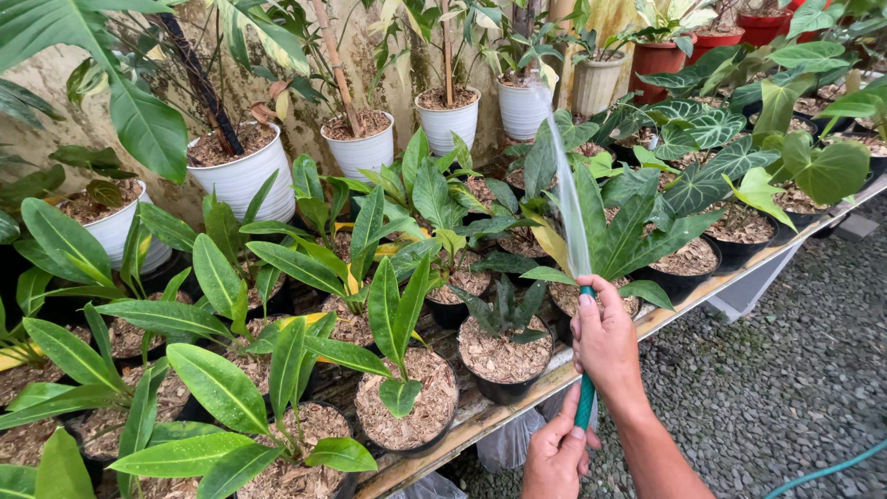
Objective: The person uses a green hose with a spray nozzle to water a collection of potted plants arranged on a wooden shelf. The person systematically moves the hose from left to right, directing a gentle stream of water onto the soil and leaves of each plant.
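Right hand: fist wrapped tight around the tip of a green garden hose, thumb over the outlet, at the near right edge of the bench. The hose runs down from this fist to the lower hand.

Left hand: low in the view, near side, fingers curled closed round the same hose just below the right hand.

Water jet: thin flattened spray rising from the right hand toward the far side, reaching the white pots at the wall.

Wooden bench: long plank edge running from near left to far right, packed with potted plants.

Black pots: filled with wood-chip mulch, holding broad-leaved green plants, just left of the right hand.

White pots: row along the far wall.

Gravel floor: grey, right of the bench, with a further length of green hose lying at the near right.
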